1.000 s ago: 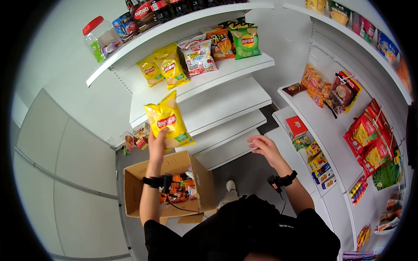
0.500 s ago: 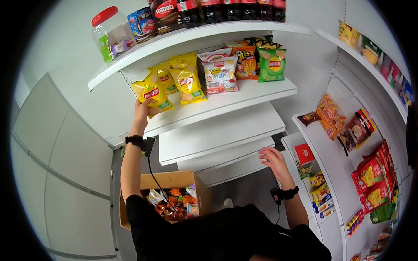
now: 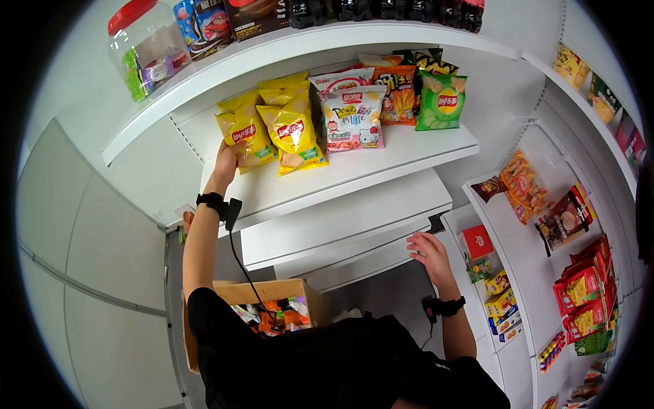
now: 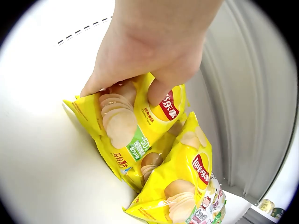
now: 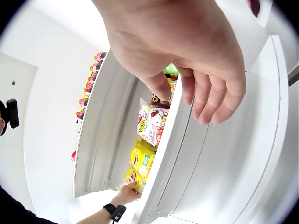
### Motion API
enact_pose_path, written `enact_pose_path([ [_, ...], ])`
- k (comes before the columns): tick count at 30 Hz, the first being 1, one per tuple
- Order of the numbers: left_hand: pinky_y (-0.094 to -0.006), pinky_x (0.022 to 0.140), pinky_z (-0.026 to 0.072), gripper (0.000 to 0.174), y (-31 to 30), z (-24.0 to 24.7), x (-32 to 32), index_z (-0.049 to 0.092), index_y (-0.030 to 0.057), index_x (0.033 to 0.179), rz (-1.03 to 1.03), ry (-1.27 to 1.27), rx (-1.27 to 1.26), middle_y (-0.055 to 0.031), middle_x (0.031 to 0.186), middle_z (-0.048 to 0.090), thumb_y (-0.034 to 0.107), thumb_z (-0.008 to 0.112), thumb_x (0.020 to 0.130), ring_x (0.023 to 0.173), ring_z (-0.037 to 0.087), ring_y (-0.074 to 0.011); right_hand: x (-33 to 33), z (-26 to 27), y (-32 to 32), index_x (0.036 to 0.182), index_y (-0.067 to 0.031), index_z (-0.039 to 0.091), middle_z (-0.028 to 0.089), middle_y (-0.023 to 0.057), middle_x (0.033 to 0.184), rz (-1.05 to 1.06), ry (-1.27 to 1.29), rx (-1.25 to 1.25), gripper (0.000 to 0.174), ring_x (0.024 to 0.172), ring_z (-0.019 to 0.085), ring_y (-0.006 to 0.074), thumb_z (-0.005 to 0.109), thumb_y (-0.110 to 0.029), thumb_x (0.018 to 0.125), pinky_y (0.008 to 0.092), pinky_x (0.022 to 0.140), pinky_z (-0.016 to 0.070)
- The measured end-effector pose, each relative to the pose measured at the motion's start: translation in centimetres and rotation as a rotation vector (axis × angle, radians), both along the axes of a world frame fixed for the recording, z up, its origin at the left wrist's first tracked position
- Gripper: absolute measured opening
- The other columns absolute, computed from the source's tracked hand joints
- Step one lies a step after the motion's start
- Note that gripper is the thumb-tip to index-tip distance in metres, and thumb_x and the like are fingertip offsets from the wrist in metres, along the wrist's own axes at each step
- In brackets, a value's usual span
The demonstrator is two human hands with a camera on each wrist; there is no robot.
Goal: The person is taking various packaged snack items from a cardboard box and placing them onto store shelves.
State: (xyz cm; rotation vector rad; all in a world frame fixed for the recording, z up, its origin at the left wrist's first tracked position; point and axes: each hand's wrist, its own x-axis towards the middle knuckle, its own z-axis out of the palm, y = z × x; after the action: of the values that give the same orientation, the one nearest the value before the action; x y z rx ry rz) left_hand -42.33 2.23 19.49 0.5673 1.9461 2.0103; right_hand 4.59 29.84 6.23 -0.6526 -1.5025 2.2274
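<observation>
My left hand (image 3: 228, 165) grips a yellow bag of potato chips (image 3: 245, 133) by its lower left side, at the left end of the snack shelf (image 3: 402, 151). In the left wrist view the thumb (image 4: 160, 93) lies across the front of that bag (image 4: 112, 140), with the other fingers partly hidden at its edge. Right beside it, another yellow chip bag (image 3: 291, 129) stands upright. My right hand (image 3: 430, 255) hangs in front of the lower shelves, fingers loosely bent and holding nothing.
Along the same shelf stand a white Hello Kitty bag (image 3: 353, 123), an orange bag (image 3: 398, 95) and a green chip bag (image 3: 441, 102). A shelf with bottles and a plastic jar (image 3: 146, 51) overhangs them. Below is a cardboard box (image 3: 310, 300) of snacks; another rack (image 3: 504, 238) is at the right.
My left hand has carried the yellow chip bag from above the cardboard box up onto the shelf's left end, beside the other yellow bags. The right hand has barely moved.
</observation>
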Motion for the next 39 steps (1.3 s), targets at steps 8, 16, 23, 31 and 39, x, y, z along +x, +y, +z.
enact_pose_path([
  [8,-0.0322,0.078,0.0537,0.039,0.2,0.5,0.9,0.041,0.0021,0.125,0.017,0.049,0.048,-0.0101,0.115,0.058,0.01,0.055,0.09,0.098,0.061,-0.0216,-1.7,-0.6,-0.1,0.114,-0.0011,0.054,0.062,0.0112,0.108,0.03,-0.028,-0.021,0.029,0.096,0.06,0.0192,0.051,-0.022,0.094,0.0305,0.082,0.0482],
  [16,-0.0457,0.099,0.0301,0.067,-1.3,-0.6,-0.4,0.036,0.0061,0.132,0.09,-0.012,-0.142,-0.0111,0.125,0.051,0.032,0.067,0.079,0.119,0.045,-0.0236,-1.2,0.1,-0.4,0.113,-0.0019,0.054,0.062,0.0106,0.107,0.032,-0.022,-0.028,0.027,0.096,0.06,0.0182,0.052,-0.02,0.093,0.0298,0.081,0.0481],
  [23,-0.0519,0.107,0.0165,0.079,-2.6,-0.3,2.4,0.028,0.0111,0.142,0.202,0.015,-0.212,-0.0122,0.138,0.04,0.039,0.064,0.077,0.134,0.028,-0.0299,0.1,-0.1,-1.0,0.115,-0.0016,0.054,0.061,0.0115,0.108,0.052,-0.009,-0.01,0.029,0.097,0.059,0.019,0.05,-0.022,0.095,0.031,0.082,0.0474],
  [31,-0.036,0.106,0.0274,0.071,-6.6,-1.3,15.2,0.038,-0.0039,0.134,0.438,0.135,-0.128,-0.02,0.137,0.041,0.031,0.064,0.078,0.129,0.036,-0.0287,4.4,-0.7,-3.2,0.113,-0.0021,0.055,0.061,0.0108,0.107,0.178,-0.024,-0.049,0.029,0.096,0.059,0.0194,0.051,-0.024,0.095,0.0318,0.082,0.0472],
  [39,-0.0345,0.105,0.0293,0.061,-13.0,-6.1,32.5,0.042,-0.005,0.131,0.457,0.009,-0.23,-0.0187,0.133,0.046,0.025,0.063,0.082,0.127,0.04,-0.0258,11.6,-4.1,-6.2,0.113,-0.0017,0.055,0.061,0.0119,0.107,0.291,-0.104,-0.18,0.029,0.096,0.059,0.0197,0.051,-0.023,0.094,0.0329,0.082,0.0479],
])
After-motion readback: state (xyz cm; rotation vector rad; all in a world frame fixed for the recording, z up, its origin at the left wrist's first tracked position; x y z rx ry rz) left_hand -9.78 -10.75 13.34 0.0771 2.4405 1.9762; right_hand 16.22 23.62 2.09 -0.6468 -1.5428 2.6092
